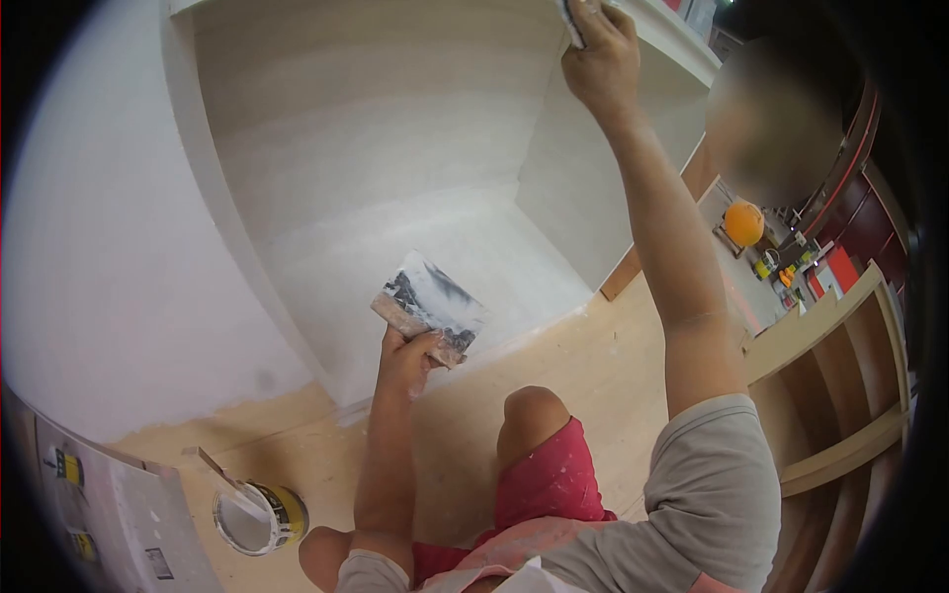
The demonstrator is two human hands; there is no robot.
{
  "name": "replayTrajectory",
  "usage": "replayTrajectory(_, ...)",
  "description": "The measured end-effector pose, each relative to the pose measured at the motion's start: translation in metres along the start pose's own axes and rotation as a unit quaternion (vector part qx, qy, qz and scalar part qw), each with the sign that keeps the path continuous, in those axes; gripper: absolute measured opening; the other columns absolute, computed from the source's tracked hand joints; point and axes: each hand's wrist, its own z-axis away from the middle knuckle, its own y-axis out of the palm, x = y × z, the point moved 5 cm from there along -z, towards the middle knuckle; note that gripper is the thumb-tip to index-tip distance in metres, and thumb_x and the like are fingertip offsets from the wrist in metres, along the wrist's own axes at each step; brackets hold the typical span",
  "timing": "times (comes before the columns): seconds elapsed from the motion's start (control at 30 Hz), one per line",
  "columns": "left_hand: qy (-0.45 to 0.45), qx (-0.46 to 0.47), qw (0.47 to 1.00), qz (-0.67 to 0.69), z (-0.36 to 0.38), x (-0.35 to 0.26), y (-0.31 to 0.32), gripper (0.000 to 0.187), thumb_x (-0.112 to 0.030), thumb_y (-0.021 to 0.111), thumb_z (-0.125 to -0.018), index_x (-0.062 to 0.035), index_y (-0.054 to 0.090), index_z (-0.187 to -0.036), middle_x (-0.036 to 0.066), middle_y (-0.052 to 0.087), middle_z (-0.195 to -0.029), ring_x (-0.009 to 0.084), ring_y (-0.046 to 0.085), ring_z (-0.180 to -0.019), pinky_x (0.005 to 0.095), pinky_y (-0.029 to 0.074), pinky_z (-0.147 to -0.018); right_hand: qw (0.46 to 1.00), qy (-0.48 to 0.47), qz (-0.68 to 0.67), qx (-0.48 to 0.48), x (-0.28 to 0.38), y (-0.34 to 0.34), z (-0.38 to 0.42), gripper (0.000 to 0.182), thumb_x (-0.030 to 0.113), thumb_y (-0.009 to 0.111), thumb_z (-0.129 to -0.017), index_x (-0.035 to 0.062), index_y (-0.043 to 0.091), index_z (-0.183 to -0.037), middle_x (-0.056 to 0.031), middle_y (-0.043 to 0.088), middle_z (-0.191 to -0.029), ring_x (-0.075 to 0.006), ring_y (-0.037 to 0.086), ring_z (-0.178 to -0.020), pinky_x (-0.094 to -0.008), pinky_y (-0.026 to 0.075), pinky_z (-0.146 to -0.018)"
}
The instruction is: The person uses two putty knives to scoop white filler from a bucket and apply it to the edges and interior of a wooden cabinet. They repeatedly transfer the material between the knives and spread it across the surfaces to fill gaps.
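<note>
My left hand (403, 364) grips a wide putty knife (440, 301) by its edge, its dark blade smeared with white putty and tilted up in front of the white cabinet recess (376, 158). Raised high at the top of the view, my right hand (605, 59) is closed round a flat tool (570, 22) with a whitish edge. Most of that tool is cut off by the frame, so I cannot tell its exact kind. It is close to the upper front edge (672, 40) of the recess.
An open bucket (259, 519) with white paste and a stick leans by my left knee. A white panel (89, 227) rises at left. Wooden shelving (840, 395) stands at right, beyond it an orange ball-shaped thing (743, 224) and a person (776, 119).
</note>
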Motion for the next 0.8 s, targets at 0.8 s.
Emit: replayTrajectory(0.8,0.192,-0.056,0.977,0.071,0.034,-0.059,-0.003,0.058,0.014,0.043,-0.066,0.0011,0.029,-0.121,0.013,0.048,-0.108,0.0241,0.052,-0.095,0.0352,0.047,-0.077,0.966,-0.141,-0.160,0.144,0.115,-0.089,0.022,0.029,0.010,0.060,-0.068,0.0098,0.060,-0.097,-0.0027,0.059,-0.103,-0.0224,0.054,-0.089,-0.0297,0.040,-0.078)
